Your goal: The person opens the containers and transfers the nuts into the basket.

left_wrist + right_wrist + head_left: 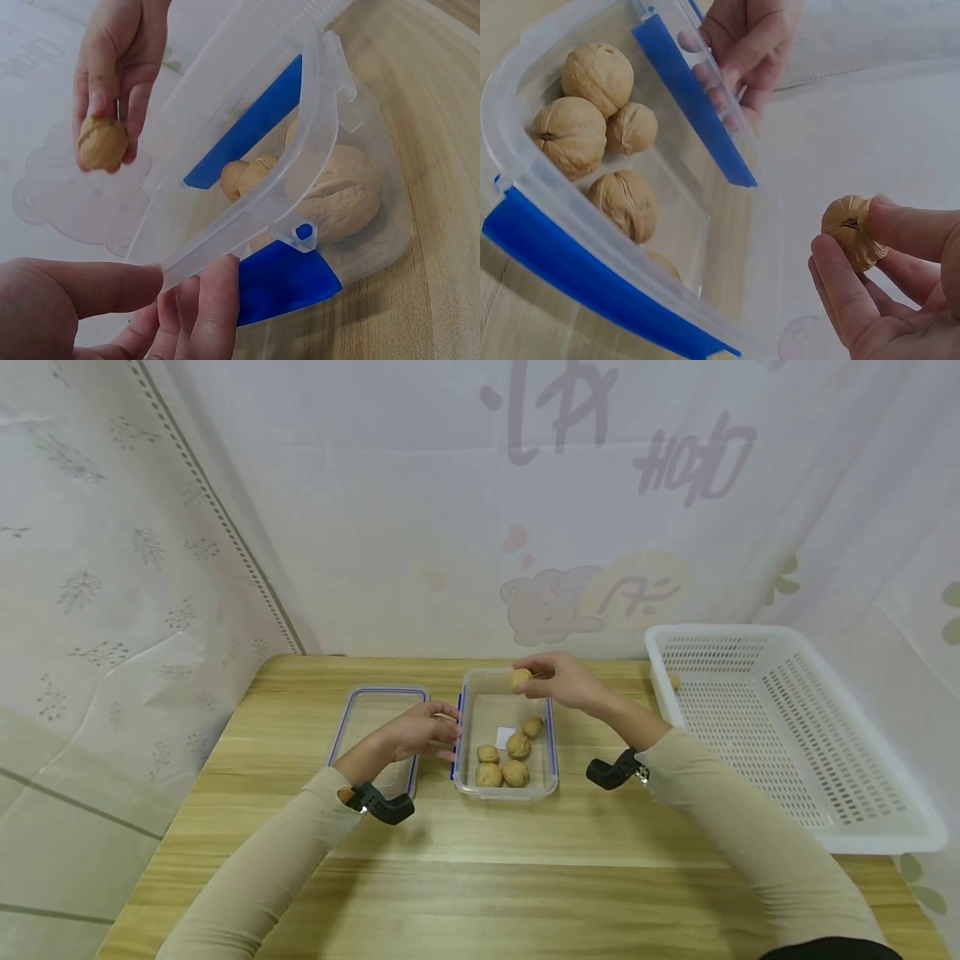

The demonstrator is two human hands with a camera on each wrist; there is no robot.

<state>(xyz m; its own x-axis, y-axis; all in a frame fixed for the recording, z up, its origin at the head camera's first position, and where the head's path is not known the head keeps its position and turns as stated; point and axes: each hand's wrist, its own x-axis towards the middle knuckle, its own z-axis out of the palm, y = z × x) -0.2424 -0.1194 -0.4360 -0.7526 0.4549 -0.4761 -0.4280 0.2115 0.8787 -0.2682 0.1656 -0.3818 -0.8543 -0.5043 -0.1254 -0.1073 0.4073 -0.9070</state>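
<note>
your right hand (561,682) pinches a walnut (521,680) above the far end of the clear container (486,708); your left hand (417,731), fingers loosely spread, touches its left side. five walnuts (515,772) lie in the container. left of it on the table (487,893) lies a lid (369,718); right of it, a white basket (738,714).

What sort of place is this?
Probably an indoor corner arranged for recording tabletop handwork, though I can't tell what building it's in: printed hangings stand behind a wood-grain table, and black wrist-worn devices are visible on both arms.
</note>
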